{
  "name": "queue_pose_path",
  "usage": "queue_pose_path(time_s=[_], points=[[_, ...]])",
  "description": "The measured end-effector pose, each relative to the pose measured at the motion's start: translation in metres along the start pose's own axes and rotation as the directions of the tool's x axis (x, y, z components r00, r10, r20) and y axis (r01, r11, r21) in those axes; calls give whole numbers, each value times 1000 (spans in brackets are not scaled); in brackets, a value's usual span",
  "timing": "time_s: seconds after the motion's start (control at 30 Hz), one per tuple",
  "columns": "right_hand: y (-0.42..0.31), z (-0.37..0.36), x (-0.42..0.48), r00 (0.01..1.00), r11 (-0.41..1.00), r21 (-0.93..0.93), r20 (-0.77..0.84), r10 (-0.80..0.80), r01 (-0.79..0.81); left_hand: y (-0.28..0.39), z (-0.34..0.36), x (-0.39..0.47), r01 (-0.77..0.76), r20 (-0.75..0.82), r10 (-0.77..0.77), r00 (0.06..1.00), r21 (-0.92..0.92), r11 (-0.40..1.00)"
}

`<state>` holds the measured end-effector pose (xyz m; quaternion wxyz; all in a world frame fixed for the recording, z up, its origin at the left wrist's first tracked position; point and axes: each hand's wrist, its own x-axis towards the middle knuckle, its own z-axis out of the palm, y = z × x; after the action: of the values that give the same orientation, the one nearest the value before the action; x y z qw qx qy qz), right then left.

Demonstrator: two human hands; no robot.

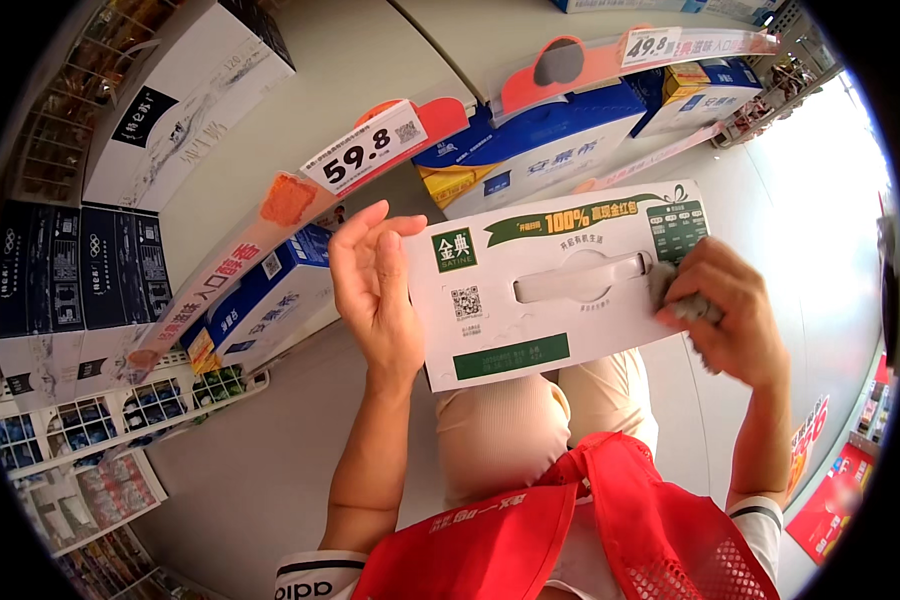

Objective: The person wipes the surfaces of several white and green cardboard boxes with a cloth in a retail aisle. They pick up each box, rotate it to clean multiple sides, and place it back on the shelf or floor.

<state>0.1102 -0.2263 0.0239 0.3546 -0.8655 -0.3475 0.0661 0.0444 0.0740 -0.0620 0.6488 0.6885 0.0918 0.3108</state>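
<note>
A white and green Satine milk carton box (517,330) is held up before me, its top face with a white plastic carry handle (581,279) turned towards my head. My left hand (379,300) grips the box's left end, thumb along the edge and fingers behind it. In my right hand (727,311) is a bunched grey cloth (682,296), pressed against the right end of the box's top. The lower sides of the box are hidden from me.
A store shelf (360,52) curves ahead, with price strips (375,146) along its edge. Blue and white milk boxes (540,150) stand below it. Tall white boxes (187,105) and dark blue boxes (41,270) are at left. A wire rack (150,405) juts out lower left.
</note>
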Motion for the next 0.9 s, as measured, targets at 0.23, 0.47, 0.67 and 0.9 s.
queue_pose_path(time_s=[0.23, 0.47, 0.67, 0.9], points=[[-34, 57, 19, 925, 921, -90, 9, -380, 380, 7, 0, -1, 68, 18, -67, 998, -63, 996], [-91, 118, 42, 876, 864, -152, 18, -482, 479, 9, 5, 2, 102, -19, -104, 994, -79, 992], [-54, 89, 15, 934, 940, -110, -129, -335, 322, 2, 4, 4, 75, -27, -77, 997, -65, 995], [2, -8, -20, 901, 880, -301, -348, 258, -368, 5, 5, 3, 86, -3, -86, 996, -54, 995]])
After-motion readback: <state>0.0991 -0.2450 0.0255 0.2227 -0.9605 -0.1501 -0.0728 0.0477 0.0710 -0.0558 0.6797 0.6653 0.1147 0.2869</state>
